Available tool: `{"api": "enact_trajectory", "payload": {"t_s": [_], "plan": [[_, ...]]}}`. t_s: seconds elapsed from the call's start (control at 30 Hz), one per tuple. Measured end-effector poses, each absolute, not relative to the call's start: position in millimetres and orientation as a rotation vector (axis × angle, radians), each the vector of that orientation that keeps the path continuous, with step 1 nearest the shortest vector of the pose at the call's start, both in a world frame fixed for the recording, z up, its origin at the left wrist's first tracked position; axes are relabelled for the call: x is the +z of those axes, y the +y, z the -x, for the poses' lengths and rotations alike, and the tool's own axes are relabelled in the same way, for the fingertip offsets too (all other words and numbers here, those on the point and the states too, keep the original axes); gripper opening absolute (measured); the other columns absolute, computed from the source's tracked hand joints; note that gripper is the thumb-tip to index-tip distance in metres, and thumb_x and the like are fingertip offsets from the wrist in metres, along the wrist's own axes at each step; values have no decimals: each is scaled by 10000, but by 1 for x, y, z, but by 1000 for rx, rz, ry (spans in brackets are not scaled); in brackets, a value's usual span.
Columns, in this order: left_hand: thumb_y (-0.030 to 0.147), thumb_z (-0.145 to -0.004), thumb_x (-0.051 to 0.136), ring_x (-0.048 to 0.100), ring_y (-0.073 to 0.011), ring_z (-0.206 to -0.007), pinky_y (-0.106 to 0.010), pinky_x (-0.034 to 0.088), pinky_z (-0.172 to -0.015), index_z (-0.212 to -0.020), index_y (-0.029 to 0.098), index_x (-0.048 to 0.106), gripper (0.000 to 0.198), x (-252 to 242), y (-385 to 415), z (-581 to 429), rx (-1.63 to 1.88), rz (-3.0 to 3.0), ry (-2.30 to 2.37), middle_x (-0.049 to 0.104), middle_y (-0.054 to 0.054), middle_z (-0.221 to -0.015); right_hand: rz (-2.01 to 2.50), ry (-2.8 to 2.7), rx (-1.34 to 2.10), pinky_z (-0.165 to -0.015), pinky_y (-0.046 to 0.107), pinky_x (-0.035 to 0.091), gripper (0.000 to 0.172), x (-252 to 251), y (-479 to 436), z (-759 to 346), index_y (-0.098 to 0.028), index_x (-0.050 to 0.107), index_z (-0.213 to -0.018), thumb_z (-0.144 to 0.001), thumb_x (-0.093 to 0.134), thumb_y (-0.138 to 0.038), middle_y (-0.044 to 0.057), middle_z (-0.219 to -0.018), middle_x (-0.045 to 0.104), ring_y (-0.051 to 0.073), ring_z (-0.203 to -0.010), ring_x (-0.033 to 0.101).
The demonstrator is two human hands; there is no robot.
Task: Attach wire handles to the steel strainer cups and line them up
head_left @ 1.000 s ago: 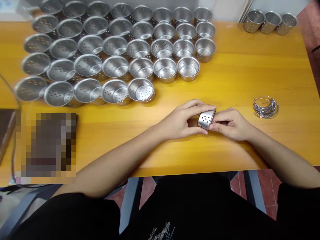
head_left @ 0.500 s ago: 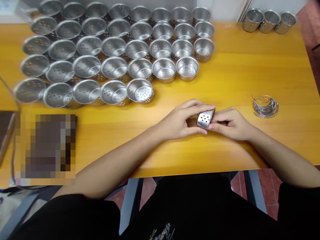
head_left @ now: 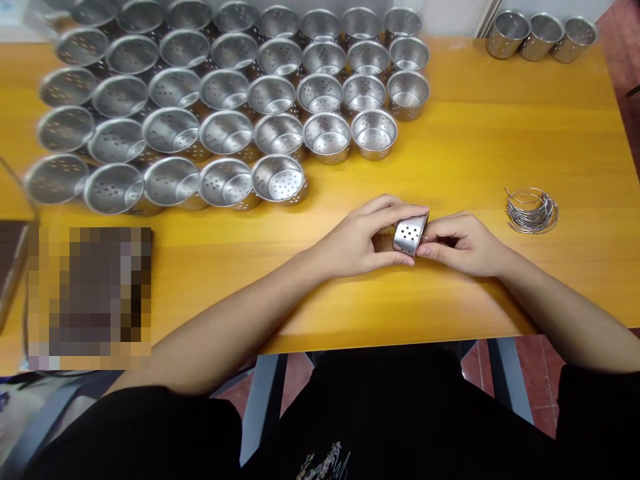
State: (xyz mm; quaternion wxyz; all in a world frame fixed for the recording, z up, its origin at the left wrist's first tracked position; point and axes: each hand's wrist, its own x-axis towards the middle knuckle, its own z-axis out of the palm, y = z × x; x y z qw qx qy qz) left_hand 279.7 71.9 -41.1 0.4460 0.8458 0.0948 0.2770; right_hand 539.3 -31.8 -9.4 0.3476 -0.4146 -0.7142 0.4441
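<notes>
My left hand (head_left: 367,237) grips a small perforated metal cup (head_left: 409,235) between the thumb below and the fingers above. The cup is tipped on its side, its mouth turned toward my right hand (head_left: 463,243). The fingers of that hand are pinched together at the cup's rim, on a thin metal wire (head_left: 425,238) of which only a short piece shows; the rest is hidden by the fingers. A loose bundle of curved wires (head_left: 533,212) lies on the table, to the right of and beyond my right hand.
Rows of perforated metal cups (head_left: 280,179) stand mouth up across the back left of the yellow table (head_left: 475,147). Three more cups (head_left: 541,37) are at the far right edge. A blurred-out dark object (head_left: 95,293) lies at left. The table's front edge is close to my body.
Both hands keep their hold on the cup and wire, with only a slight shift at the rim. The whole view has moved a little.
</notes>
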Motion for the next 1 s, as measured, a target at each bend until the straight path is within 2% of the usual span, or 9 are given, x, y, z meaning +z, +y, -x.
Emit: {"api": "enact_trajectory", "payload": {"t_s": [0.1, 0.2, 0.3, 0.37, 0.53, 0.6, 0.7, 0.87, 1.0], "plan": [[627, -955, 943, 768, -301, -1307, -486, 646, -1169, -1679, 325, 668, 831, -42, 71, -280, 709, -2092, 240, 773, -152, -1443, 1066, -1772, 1226, -507, 220, 356, 364, -8, -33, -540, -168, 775, -927, -1133, 802, -466, -45, -688, 599, 71, -560, 463], [626, -948, 951, 777, -306, -1312, -479, 640, -1181, -1675, 300, 664, 847, -41, 72, -280, 724, -2086, 236, 790, -158, -1463, 1131, -1616, 1230, -462, 222, 393, 288, -10, -36, -540, -179, 782, -1064, -1118, 822, -459, -14, -817, 712, 69, -530, 526], [639, -945, 950, 779, -327, -1356, -490, 627, -1213, -1678, 280, 652, 869, -40, 74, -280, 708, -2070, 242, 786, -170, -1532, 1235, -1498, 1061, -421, 243, 391, 300, -13, -37, -540, -196, 800, -1141, -1053, 898, -465, 43, -984, 804, 74, -512, 541], [637, -946, 950, 779, -333, -1380, -481, 620, -1226, -1678, 269, 648, 874, -39, 75, -280, 712, -2056, 243, 778, -176, -1564, 1276, -1478, 849, -421, 258, 382, 290, -14, -36, -538, -212, 817, -1110, -997, 955, -441, 51, -1009, 815, 79, -511, 514], [659, -926, 959, 794, -333, -1370, -461, 626, -1216, -1659, 266, 665, 882, -38, 75, -279, 708, -2023, 230, 788, -172, -1557, 1274, -1651, 343, -578, 321, 523, 103, -15, -32, -532, -248, 867, -941, -999, 937, -295, 39, -887, 791, 152, -637, 609], [650, -920, 968, 795, -333, -1374, -469, 623, -1228, -1660, 271, 666, 884, -38, 75, -279, 704, -2028, 218, 791, -168, -1553, 1280, -1749, 258, -644, 337, 575, 76, -17, -33, -529, -256, 895, -981, -1050, 863, -253, 48, -919, 811, 173, -700, 664], [623, -933, 968, 798, -325, -1377, -463, 627, -1224, -1672, 273, 655, 876, -40, 75, -278, 723, -2045, 233, 790, -167, -1556, 1256, -1848, 189, -696, 320, 591, 141, -20, -35, -525, -242, 914, -1092, -1097, 780, -202, 56, -968, 813, 170, -762, 696], [631, -927, 970, 790, -333, -1404, -472, 622, -1238, -1670, 268, 657, 883, -43, 76, -279, 755, -2052, 257, 784, -170, -1567, 1256, -1855, 373, -641, 280, 484, 172, -15, -37, -522, -184, 902, -1143, -1110, 733, -179, 23, -848, 714, 132, -683, 601], [622, -932, 969, 789, -323, -1373, -487, 627, -1228, -1673, 290, 660, 869, -42, 75, -280, 767, -2088, 243, 795, -160, -1539, 1296, -1803, 716, -602, 264, 389, 190, -11, -37, -519, -163, 827, -942, -1073, 691, -167, -15, -747, 645, 105, -623, 513]]}}
